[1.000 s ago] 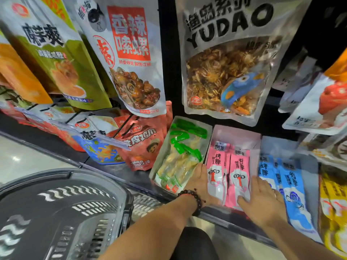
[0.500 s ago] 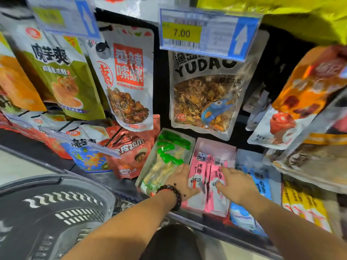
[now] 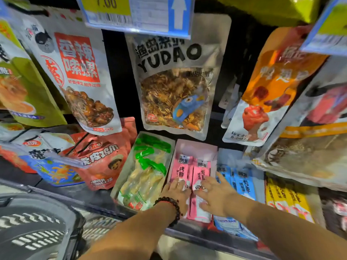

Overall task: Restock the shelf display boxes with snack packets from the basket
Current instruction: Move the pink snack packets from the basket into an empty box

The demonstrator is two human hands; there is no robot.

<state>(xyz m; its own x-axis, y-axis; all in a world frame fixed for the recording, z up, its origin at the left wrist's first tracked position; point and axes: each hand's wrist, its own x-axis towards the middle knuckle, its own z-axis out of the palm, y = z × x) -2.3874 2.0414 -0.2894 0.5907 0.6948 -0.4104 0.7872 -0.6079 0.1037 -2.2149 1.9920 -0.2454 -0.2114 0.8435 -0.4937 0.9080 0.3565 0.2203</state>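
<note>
Pressing flat, spread fingers: left hand (image 3: 176,190) and right hand (image 3: 216,194) on pink packets (image 3: 191,177) in the pink display box (image 3: 195,147) at the shelf's (image 3: 62,192) front edge; risk: packets overhanging may slide off.

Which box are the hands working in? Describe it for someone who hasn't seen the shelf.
Find the big hanging YUDAO pouch. Directly below it, on the shelf, sits the pink display box, where both hands rest on pink packets. It lies between a box of green-topped packets and a box of blue ones.
</note>
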